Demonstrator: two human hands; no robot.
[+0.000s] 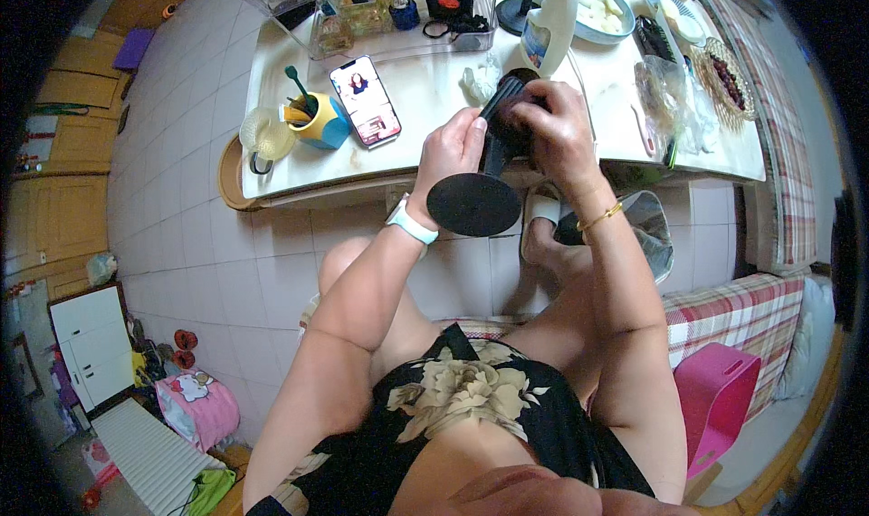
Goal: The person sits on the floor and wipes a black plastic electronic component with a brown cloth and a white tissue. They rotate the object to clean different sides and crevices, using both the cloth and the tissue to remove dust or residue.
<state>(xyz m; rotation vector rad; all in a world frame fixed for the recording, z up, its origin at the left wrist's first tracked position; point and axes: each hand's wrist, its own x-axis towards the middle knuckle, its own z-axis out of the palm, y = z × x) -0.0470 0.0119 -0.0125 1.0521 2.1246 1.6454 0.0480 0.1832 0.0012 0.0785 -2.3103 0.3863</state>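
Note:
My left hand [451, 146] grips the upper part of a black stand [474, 205] with a flat round base, a short post and a ridged bar. The stand is tilted in front of the table's near edge, so its disc faces up toward me. My right hand [562, 125] is closed around the dark upper end of the same stand, its fingers bent over it. What exactly lies under those fingers is hidden. Just beyond the hands, a crumpled clear plastic wrapper [482, 80] and a white spray bottle [551, 30] are on the white table [421, 149].
A lit smartphone [366, 100], a yellow-and-blue pen cup [322, 125] and a glass mug [266, 134] are at the left. A clear organizer [400, 46] holds several bottles. Behind are another black stand [514, 17] and a blue bowl [628, 30]. A lined bin [652, 234] stands below.

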